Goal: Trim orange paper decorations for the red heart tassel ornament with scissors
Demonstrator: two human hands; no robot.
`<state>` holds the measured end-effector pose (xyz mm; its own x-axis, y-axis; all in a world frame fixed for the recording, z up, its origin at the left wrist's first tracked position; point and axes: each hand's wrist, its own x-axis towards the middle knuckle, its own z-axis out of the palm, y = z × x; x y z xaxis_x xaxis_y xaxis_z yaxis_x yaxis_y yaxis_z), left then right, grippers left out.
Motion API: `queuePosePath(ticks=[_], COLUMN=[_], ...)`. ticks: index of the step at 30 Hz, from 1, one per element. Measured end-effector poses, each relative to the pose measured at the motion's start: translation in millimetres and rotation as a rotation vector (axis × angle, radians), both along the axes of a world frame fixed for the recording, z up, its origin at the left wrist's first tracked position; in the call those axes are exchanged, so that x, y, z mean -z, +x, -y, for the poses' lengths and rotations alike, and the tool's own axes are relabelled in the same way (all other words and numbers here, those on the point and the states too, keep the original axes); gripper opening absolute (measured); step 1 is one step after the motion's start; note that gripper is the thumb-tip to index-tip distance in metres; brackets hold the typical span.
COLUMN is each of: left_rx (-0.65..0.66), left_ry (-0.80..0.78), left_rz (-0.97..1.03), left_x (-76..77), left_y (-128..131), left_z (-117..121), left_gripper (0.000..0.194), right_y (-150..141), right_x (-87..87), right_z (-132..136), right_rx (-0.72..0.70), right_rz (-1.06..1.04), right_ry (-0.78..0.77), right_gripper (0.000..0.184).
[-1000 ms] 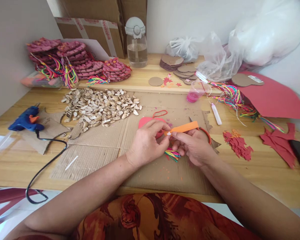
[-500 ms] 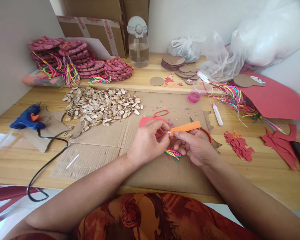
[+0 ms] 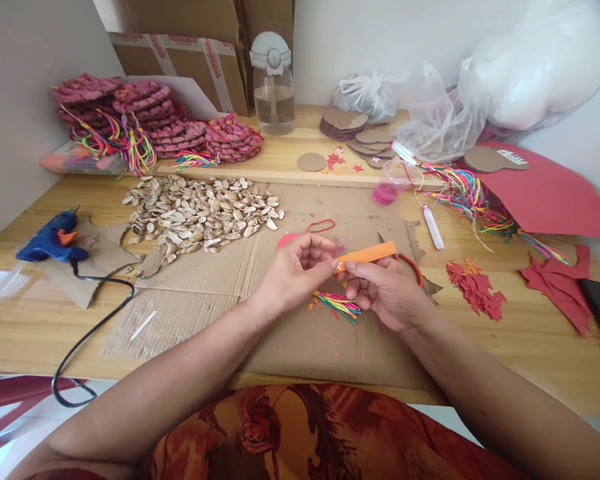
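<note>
While right hand [image 3: 390, 287] pinches flat orange strip [image 3: 373, 253] over corrugated cardboard [image 3: 185, 320], left hand [image 3: 287, 273] touches strip's end, grip unclear; stringy multicoloured tassel [image 3: 343, 309] below; peanut shells [image 3: 205, 213] heaped; 1 clear cup [image 3: 399, 174] holds pink contents [image 3: 384, 194].

The floral-scroll garment [image 3: 290, 433] is dark red and orange. The left hand [image 3: 287, 273] and right hand [image 3: 393, 290] are bare.

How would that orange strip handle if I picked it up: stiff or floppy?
The orange strip would probably hold its shape, since it looks straight in the right hand. It should feel light, being narrow and thin-looking. Its flat shape makes rolling unlikely if pushed.
</note>
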<state>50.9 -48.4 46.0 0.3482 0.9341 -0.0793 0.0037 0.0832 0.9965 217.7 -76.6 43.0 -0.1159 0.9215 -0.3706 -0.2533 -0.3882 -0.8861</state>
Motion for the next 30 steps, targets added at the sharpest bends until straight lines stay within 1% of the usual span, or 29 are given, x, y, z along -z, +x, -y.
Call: queuePosePath(ticks=[4, 6, 8, 10, 14, 16, 23, 30], left_rx=[-0.047, -0.053, -0.054, -0.035, 0.035, 0.038, 0.021, -0.011], left_ry=[-0.061, -0.093, -0.122, -0.155, -0.280, -0.308, -0.277, -0.233], left_rz=[-0.010, 0.013, 0.049, 0.086, 0.149, 0.158, 0.182, 0.140], left_x=[-3.9, -3.8, -3.2, -3.1, -4.7, -5.4, -4.9, -6.0], left_y=[-1.9, -2.5, -2.7, -2.8, -2.6, -2.4, -1.9, -0.7], left_z=[-1.6, -2.2, -2.2, -1.8, -0.9, -0.7, 0.1, -0.3], left_gripper=[0.023, 0.024, 0.021, 0.019, 0.023, 0.024, 0.023, 0.019], right_y=[0.2, 0.3, 0.7, 1.6, 3.5, 3.6, 1.5, 2.6], right_x=[-1.1, -1.0, -0.6, -0.1, 0.7, 0.9, 0.5, 0.0], right_z=[-0.3, -0.4, -0.3, 0.1, 0.5, 0.4, -0.4, -0.3], right_rx=[-0.017, -0.020, -0.019, -0.021, -0.024, -0.023, -0.032, -0.050], right_rz=[0.004, 0.009, 0.010, 0.010, 0.013, 0.012, -0.003, -0.016], right_ry=[0.002, 0.010, 0.019, 0.029, 0.050, 0.052, 0.041, 0.022], right_gripper=[0.013, 0.014, 0.015, 0.014, 0.014, 0.014, 0.014, 0.015])
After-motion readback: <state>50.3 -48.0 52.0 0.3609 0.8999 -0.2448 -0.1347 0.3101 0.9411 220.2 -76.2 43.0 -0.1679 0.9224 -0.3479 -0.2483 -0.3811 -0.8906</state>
